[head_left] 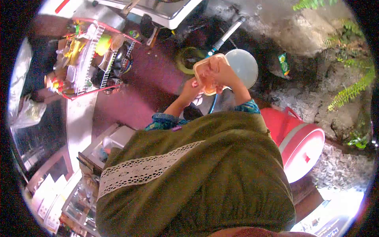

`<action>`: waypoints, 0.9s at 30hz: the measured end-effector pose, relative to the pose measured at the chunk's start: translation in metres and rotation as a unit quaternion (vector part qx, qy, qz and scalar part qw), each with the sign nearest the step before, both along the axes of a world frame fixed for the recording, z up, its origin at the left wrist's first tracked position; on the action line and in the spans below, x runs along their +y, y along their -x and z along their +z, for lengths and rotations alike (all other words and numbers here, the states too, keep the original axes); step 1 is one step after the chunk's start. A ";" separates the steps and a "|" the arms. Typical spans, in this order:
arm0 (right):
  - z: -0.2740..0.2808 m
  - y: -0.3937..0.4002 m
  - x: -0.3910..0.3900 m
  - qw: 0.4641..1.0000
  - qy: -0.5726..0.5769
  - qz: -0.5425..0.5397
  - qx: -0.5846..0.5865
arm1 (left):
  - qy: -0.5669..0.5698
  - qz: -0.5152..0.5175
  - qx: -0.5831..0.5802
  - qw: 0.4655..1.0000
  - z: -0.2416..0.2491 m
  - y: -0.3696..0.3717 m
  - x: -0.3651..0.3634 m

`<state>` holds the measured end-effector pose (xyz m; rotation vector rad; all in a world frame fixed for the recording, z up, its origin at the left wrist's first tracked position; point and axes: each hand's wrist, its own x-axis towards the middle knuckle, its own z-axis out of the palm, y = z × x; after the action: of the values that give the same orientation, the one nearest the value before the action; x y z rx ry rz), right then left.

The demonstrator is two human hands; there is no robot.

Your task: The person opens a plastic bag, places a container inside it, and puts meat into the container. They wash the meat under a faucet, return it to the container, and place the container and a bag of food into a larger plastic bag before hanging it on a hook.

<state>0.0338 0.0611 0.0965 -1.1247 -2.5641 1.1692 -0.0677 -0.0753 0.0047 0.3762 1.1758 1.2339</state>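
A rectangular, see-through plastic tub (200, 65) with rounded corners is held out in front of my body, tilted towards me. Pinkish, wet-looking contents show inside it; I cannot make out what they are. My left hand (191, 90) grips the tub's near left side, thumb over the rim. My right hand (226, 75) reaches over the right side with its fingers down inside the tub. Those fingertips blend with the pink contents, so their grip is hidden. Just right of the tub is a round whitish bucket (246, 65), partly covered by my right forearm.
A pipe (233, 31) joins a blue hose (213, 106) beyond the tub. A yellow-green ring (182, 59) lies on the floor. Wire shelves (89, 59) stand left, a stove (173, 15) at the back. A red cooler (280, 122) is close on my right; a green packet (283, 64) lies farther off.
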 end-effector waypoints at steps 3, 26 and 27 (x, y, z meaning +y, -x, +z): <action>0.007 0.022 -0.012 0.998 0.045 -0.021 -0.031 | -0.002 0.006 0.019 1.000 0.004 0.016 -0.016; -0.004 0.295 -0.324 0.882 -0.268 0.342 -0.184 | 0.089 0.221 0.161 0.958 0.074 0.217 -0.326; -0.008 0.309 -0.339 0.875 -0.273 0.359 -0.177 | 0.099 0.224 0.174 0.954 0.068 0.223 -0.342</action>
<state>-0.2754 -0.2777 0.0881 -0.2587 -3.4057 0.2069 -0.2908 -0.4175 0.0728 0.1819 1.7427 1.4577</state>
